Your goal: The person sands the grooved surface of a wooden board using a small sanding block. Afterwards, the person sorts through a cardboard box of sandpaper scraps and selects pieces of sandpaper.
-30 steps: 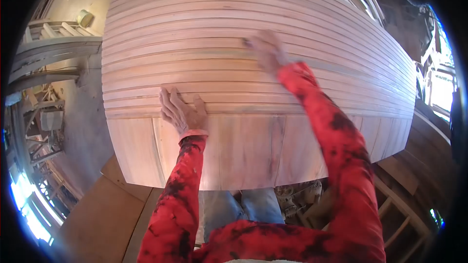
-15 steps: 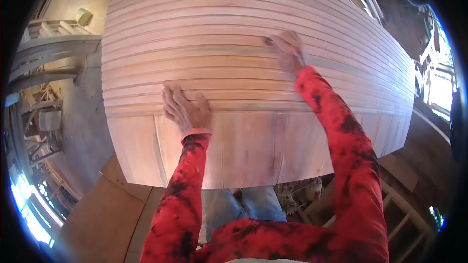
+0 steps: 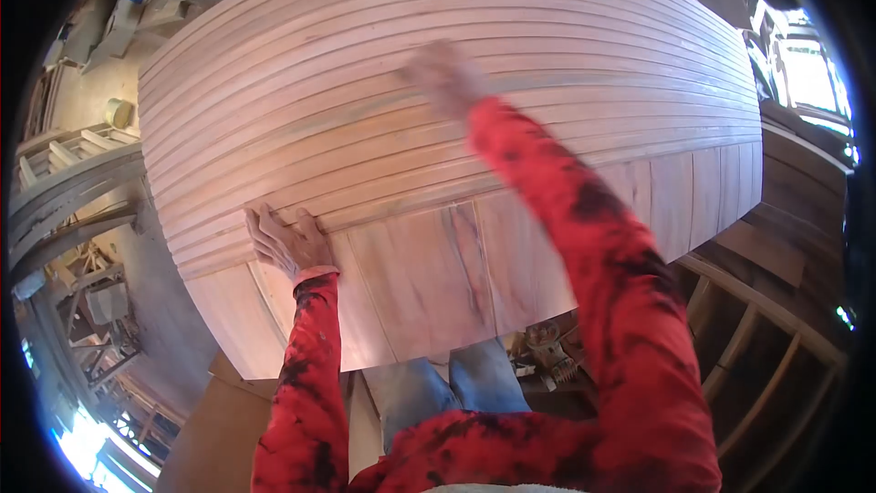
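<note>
A large wooden panel [image 3: 411, 283] spreads before me, its upper part lined with many long parallel grooves and its near part made of plain boards. My left hand [image 3: 290, 242] rests on it at the left, fingers stretched out where the grooved part meets the plain boards. Over the grooved slats, around the middle, is my right hand [image 3: 444, 78], smeared by motion. Its fingers cannot be made out, nor whether anything is in them. Both arms wear red and black sleeves.
A wooden rack-like frame [image 3: 748, 356] stands low at the right. Offcuts and scraps [image 3: 119, 23] lie at the far left, with a yellowish round object [image 3: 118, 112] on the floor. Curved wooden pieces [image 3: 78, 173] stand left of the panel. A brown board [image 3: 214, 438] lies below left.
My right hand has swept left across the slats; a small dark thing showed at its fingertips before. The view has turned, so the panel appears tilted. My left hand still rests on the panel.
</note>
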Available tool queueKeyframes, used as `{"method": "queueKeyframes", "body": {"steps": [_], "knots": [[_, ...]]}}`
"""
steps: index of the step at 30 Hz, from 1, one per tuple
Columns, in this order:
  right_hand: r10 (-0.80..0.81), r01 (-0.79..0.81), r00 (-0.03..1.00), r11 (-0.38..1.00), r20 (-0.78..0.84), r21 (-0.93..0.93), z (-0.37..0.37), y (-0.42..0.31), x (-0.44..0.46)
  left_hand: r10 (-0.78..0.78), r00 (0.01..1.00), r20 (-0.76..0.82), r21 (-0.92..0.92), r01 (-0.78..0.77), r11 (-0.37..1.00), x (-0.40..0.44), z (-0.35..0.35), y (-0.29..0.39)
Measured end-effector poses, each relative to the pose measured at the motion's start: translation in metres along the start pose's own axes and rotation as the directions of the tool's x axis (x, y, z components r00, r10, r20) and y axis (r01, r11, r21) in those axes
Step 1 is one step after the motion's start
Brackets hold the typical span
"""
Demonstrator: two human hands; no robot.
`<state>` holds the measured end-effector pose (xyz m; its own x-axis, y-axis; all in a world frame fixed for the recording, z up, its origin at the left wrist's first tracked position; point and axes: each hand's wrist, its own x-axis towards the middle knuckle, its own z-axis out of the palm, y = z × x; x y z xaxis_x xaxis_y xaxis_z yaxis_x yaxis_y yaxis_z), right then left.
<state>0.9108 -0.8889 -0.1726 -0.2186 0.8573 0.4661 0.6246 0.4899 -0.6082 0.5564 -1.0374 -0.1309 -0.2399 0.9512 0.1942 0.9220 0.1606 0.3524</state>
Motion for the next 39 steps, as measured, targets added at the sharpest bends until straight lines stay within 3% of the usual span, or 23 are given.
{"method": "queueKeyframes", "body": {"steps": [1, 2, 3, 4, 6, 14, 16, 18, 22, 24, 34, 36, 39], "knots": [[0.019, -0.016, 1.0, 0.983, 0.016, -0.184, -0.05, 0.011, -0.018, -0.01, 1.0, 0.003, 0.005, 0.01, 1.0, -0.001, 0.0, -0.003], [-0.238, 0.205, 0.971, 0.815, 0.009, -0.543, -0.087, 0.047, -0.042, 0.016, 1.0, -0.007, -0.001, -0.016, 1.0, -0.001, 0.0, -0.005], [-0.026, -0.015, 0.998, 0.828, -0.065, -0.561, -0.128, 0.059, -0.058, 0.039, 0.999, -0.028, -0.013, -0.039, 0.999, 0.002, 0.001, -0.005], [-0.007, 0.025, 0.999, 0.795, 0.032, -0.607, -0.174, 0.075, -0.063, 0.021, 0.999, -0.04, -0.02, -0.022, 1.0, 0.003, 0.002, -0.004], [0.12, -0.048, 0.99, 0.772, 0.071, -0.634, -0.215, 0.053, -0.06, 0.014, 1.0, -0.023, -0.036, -0.015, 0.999, 0.003, -0.003, 0.0], [0.158, -0.158, 0.987, 0.924, -0.029, -0.348, -0.111, 0.008, -0.039, 0.005, 1.0, -0.014, -0.017, -0.005, 1.0, 0.003, -0.005, 0.003], [0.172, -0.177, 0.984, 0.943, -0.043, -0.281, -0.116, -0.002, -0.037, 0.012, 0.999, -0.032, -0.033, -0.014, 0.999, 0.004, -0.003, 0.005], [0.091, -0.071, 0.995, 0.928, 0.037, -0.366, -0.132, -0.008, -0.04, 0.019, 0.999, -0.047, -0.028, -0.02, 0.999, 0.005, -0.002, 0.004], [0.1, -0.039, 0.988, 0.9, 0.119, -0.434, -0.157, 0.009, -0.047, 0.008, 0.999, -0.042, -0.034, -0.01, 0.999, 0.005, -0.002, 0.004], [0.102, -0.085, 0.993, 0.97, 0.064, -0.226, -0.157, 0.019, -0.046, 0.032, 0.998, -0.047, -0.024, -0.033, 0.999, 0.005, -0.001, 0.002], [0.062, -0.03, 0.985, 0.98, 0.158, -0.196, -0.17, 0.034, -0.043, -0.018, 1.0, -0.022, 0.001, 0.019, 1.0, 0.005, 0.001, 0.007], [-0.018, 0.027, 0.998, 0.987, 0.056, -0.16, -0.155, 0.033, -0.041, 0.013, 0.999, -0.029, 0.041, -0.012, 0.999, 0.005, 0.003, 0.003], [-0.1, 0.11, 0.99, 0.989, 0.095, -0.1, -0.127, 0.03, -0.031, 0.018, 0.999, -0.035, 0.023, -0.017, 1.0, 0.005, 0.003, 0.003]]}}
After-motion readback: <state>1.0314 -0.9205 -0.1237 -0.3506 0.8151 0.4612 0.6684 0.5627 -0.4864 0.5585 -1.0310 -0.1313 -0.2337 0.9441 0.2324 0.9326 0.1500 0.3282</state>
